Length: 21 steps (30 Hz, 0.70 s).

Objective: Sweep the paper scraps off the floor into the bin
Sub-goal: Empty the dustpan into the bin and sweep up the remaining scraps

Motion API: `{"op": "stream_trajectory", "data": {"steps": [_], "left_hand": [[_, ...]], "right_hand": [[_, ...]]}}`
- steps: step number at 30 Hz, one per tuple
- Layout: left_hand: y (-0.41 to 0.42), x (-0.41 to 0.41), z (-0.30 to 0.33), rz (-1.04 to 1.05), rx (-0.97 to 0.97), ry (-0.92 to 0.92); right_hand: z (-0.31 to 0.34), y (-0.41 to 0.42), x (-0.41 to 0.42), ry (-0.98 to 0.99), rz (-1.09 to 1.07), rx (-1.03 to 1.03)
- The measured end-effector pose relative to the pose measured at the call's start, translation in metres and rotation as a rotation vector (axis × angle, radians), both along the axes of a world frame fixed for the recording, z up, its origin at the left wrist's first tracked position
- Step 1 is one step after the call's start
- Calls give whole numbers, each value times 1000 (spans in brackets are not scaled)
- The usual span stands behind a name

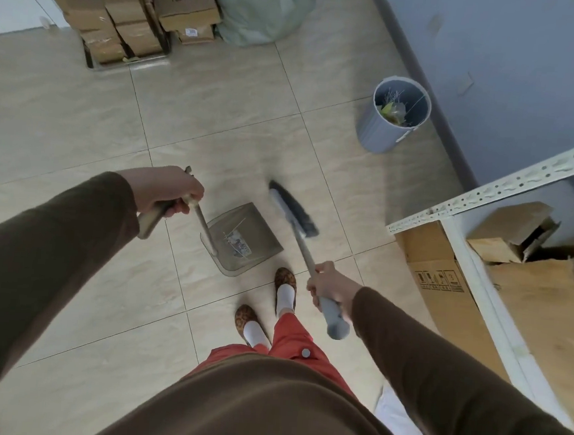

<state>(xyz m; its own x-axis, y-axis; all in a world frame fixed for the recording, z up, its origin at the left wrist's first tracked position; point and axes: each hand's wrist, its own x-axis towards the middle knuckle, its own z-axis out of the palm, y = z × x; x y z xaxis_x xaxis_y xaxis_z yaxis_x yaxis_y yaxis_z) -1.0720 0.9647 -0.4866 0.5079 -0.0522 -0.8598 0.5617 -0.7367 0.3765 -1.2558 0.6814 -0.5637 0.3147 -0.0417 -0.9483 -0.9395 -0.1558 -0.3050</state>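
**Two grips clenched, scraps in the pan**

Your left hand (167,187) is clenched on the dustpan (241,237) handle; your right hand (330,286) clamps the broom (293,211) shaft. Paper scraps (239,244) lie in the pan; the bin (395,114) stands well apart. Broom bristles are blurred.

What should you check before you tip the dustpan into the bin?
1. Scraps lie in the dustpan: ok.
2. Left hand grips the dustpan handle: ok.
3. Right hand grips the broom: ok.
4. Bin stands open, with room left: ok.
5. Tiles between dustpan and bin clear of obstacles: ok.
6. No scraps left on the floor: cannot tell, some floor is hidden.
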Motion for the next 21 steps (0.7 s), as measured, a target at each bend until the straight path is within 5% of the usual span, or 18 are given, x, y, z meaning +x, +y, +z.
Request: {"op": "stream_trajectory", "data": {"steps": [5, 14, 21], "left_hand": [[-1, -6, 0, 25, -29, 20], [12, -14, -3, 73, 5, 52], [32, -19, -8, 211, -111, 114]], "right_hand": [[42, -32, -17, 12, -161, 199], [47, 5, -16, -107, 198, -110], [52, -16, -20, -25, 70, 136]]}}
